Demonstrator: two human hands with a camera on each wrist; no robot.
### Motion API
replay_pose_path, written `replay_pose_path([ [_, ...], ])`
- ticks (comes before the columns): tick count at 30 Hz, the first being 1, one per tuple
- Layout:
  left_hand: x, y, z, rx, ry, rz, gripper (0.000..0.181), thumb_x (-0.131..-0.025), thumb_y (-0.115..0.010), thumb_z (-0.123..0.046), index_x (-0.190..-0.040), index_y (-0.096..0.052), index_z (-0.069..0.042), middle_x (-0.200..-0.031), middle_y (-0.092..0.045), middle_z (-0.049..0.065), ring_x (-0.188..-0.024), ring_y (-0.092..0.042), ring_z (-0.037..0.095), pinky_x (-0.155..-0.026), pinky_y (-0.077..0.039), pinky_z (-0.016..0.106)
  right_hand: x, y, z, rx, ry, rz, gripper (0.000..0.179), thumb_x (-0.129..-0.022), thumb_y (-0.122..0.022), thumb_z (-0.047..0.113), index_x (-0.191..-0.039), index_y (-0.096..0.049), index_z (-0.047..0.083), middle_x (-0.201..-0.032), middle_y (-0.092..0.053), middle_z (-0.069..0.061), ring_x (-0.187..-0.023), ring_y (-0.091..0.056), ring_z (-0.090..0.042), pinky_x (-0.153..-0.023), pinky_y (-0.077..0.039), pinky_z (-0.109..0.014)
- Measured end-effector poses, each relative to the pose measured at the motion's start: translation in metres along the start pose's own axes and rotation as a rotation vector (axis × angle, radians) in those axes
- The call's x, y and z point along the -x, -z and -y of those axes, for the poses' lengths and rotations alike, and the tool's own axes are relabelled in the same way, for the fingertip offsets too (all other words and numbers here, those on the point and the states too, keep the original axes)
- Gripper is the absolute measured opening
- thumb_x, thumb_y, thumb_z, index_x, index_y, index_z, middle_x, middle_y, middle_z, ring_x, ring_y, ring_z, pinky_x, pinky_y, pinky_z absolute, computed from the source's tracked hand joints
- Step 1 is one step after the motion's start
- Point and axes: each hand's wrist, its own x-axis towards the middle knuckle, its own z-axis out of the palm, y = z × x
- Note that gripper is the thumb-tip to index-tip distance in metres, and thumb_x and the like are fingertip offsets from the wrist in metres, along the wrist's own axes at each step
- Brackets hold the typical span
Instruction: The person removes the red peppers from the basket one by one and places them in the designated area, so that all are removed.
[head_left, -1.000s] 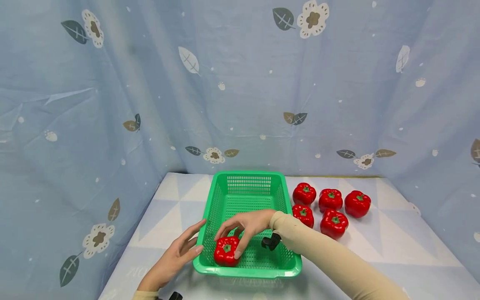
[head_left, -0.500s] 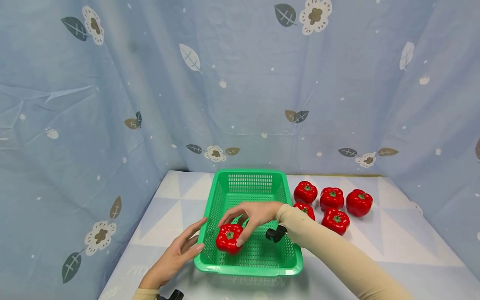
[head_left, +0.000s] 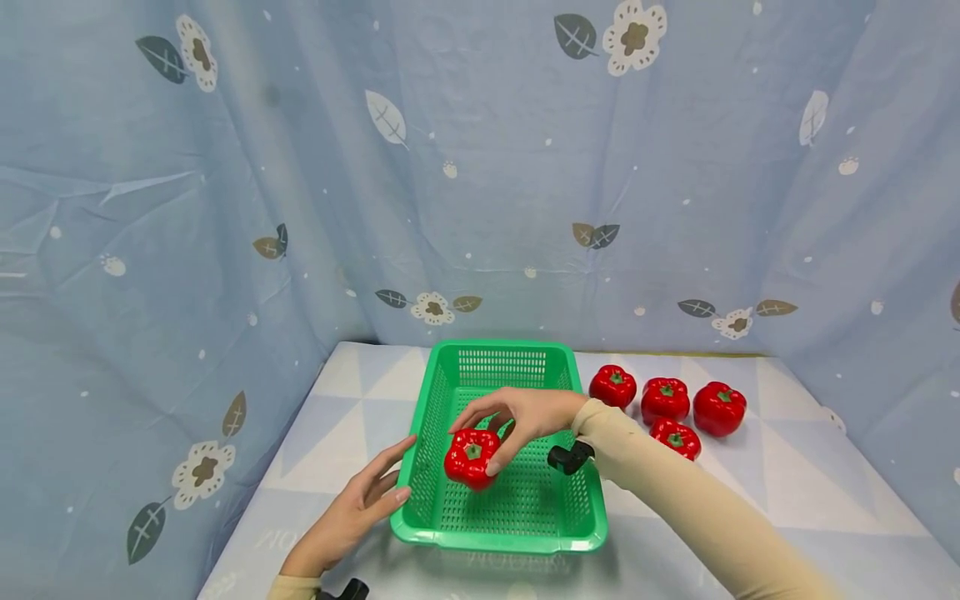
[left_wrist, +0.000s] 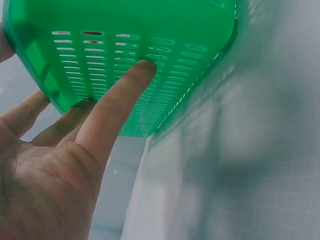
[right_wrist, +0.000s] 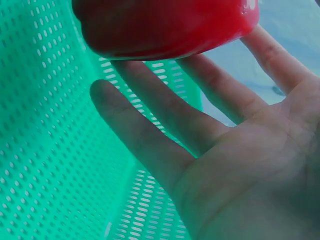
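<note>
My right hand (head_left: 521, 418) grips a red bell pepper (head_left: 471, 458) between thumb and fingers, over the inside of a green plastic basket (head_left: 506, 543). In the right wrist view the pepper (right_wrist: 167, 25) shows its underside, clear of the basket floor, with fingers (right_wrist: 165, 107) against it. At the basket's left side is my left hand (head_left: 351, 512), its fingers spread and fairly straight. The left wrist view has one of that hand's fingers (left_wrist: 117, 110) touching the slotted wall of the basket (left_wrist: 165, 75). Nothing is held in that hand.
Right of the basket, several red bell peppers (head_left: 664, 400) stand on the pale patterned tabletop (head_left: 802, 467). My right sleeve (head_left: 660, 483) covers part of that area. A blue patterned curtain (head_left: 480, 208) encloses the table's back and sides.
My right hand has lifted the bell pepper from the basket's near left area, bringing it up and to the right. The left hand has stayed by the basket's side.
</note>
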Motion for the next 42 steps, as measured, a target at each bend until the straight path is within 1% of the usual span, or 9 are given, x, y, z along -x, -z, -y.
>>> replay_pose_path([
  [3, -0.001, 0.0, 0.0, 0.002, -0.005, 0.0, 0.067, -0.115, -0.06, -0.016, -0.174, -0.031, -0.028, -0.179, -0.021, 0.011, -0.156, -0.027, 0.06, -0.122, -0.036, 0.067, 0.009, 0.004, 0.008, 0.004, -0.002, -0.032, 0.06, -0.094, -0.087, 0.018, -0.151, -0.065, 0.019, -0.149, -0.064, 0.002, -0.127, -0.068, -0.028, -0.101, -0.061, -0.05],
  [8, -0.001, 0.0, 0.0, 0.01, -0.003, 0.007, 0.068, -0.115, -0.06, -0.016, -0.174, -0.031, -0.03, -0.179, -0.02, 0.011, -0.157, -0.026, 0.059, -0.122, -0.037, 0.064, 0.03, 0.014, 0.021, 0.025, 0.035, -0.086, 0.06, -0.094, -0.087, 0.014, -0.15, -0.065, 0.017, -0.148, -0.065, -0.003, -0.13, -0.065, -0.034, -0.101, -0.061, -0.054],
  [13, -0.001, 0.001, -0.001, 0.008, 0.0, 0.001, 0.068, -0.115, -0.061, -0.018, -0.174, -0.031, -0.031, -0.18, -0.019, 0.011, -0.157, -0.024, 0.06, -0.123, -0.034, 0.068, 0.055, 0.023, 0.031, 0.047, 0.059, -0.135, 0.061, -0.094, -0.087, 0.012, -0.15, -0.065, 0.017, -0.149, -0.064, -0.005, -0.131, -0.064, -0.035, -0.102, -0.06, -0.056],
  [21, 0.0, 0.0, -0.002, 0.012, 0.014, 0.009, 0.068, -0.115, -0.06, -0.019, -0.175, -0.03, -0.031, -0.18, -0.016, 0.011, -0.157, -0.021, 0.062, -0.123, -0.031, 0.071, 0.095, 0.033, 0.04, 0.057, 0.043, -0.186, 0.063, -0.096, -0.085, 0.008, -0.154, -0.062, 0.017, -0.156, -0.059, -0.01, -0.138, -0.06, -0.035, -0.107, -0.057, -0.054],
  [28, 0.001, 0.001, -0.002, 0.011, 0.012, 0.001, 0.068, -0.115, -0.06, -0.018, -0.175, -0.03, -0.03, -0.18, -0.017, 0.012, -0.157, -0.023, 0.061, -0.122, -0.035, 0.069, 0.119, 0.036, 0.042, -0.039, 0.067, -0.191, 0.064, -0.097, -0.079, -0.002, -0.156, -0.057, 0.006, -0.153, -0.058, -0.02, -0.132, -0.064, -0.043, -0.102, -0.06, -0.057],
  [30, 0.001, 0.001, -0.001, 0.012, 0.01, 0.005, 0.068, -0.116, -0.06, -0.018, -0.175, -0.029, -0.031, -0.18, -0.016, 0.013, -0.157, -0.023, 0.061, -0.122, -0.035, 0.07, 0.126, 0.038, 0.042, -0.036, 0.068, -0.191, 0.064, -0.097, -0.079, -0.003, -0.157, -0.056, 0.005, -0.152, -0.059, -0.021, -0.131, -0.064, -0.044, -0.103, -0.059, -0.056],
  [35, 0.001, 0.001, 0.001, 0.007, 0.002, 0.019, 0.067, -0.116, -0.059, -0.019, -0.175, -0.029, -0.03, -0.18, -0.015, 0.015, -0.157, -0.024, 0.061, -0.121, -0.037, 0.069, 0.145, 0.042, 0.045, 0.004, 0.06, -0.224, 0.065, -0.097, -0.079, -0.004, -0.157, -0.056, 0.006, -0.152, -0.059, -0.022, -0.135, -0.062, -0.04, -0.108, -0.057, -0.052],
  [38, 0.001, 0.001, 0.001, 0.007, 0.0, 0.023, 0.067, -0.116, -0.059, -0.019, -0.175, -0.029, -0.03, -0.18, -0.015, 0.015, -0.157, -0.023, 0.062, -0.121, -0.037, 0.069, 0.159, 0.043, 0.047, 0.046, 0.053, -0.266, 0.066, -0.097, -0.079, -0.003, -0.158, -0.055, 0.005, -0.157, -0.056, -0.02, -0.139, -0.06, -0.035, -0.105, -0.059, -0.05],
  [42, 0.002, 0.001, 0.001, 0.01, 0.003, 0.021, 0.067, -0.116, -0.058, -0.019, -0.175, -0.029, -0.031, -0.18, -0.015, 0.013, -0.157, -0.021, 0.063, -0.122, -0.033, 0.071, 0.176, 0.044, 0.048, 0.041, 0.024, -0.31, 0.067, -0.098, -0.078, -0.003, -0.16, -0.053, 0.004, -0.157, -0.055, -0.02, -0.137, -0.061, -0.034, -0.102, -0.061, -0.051],
])
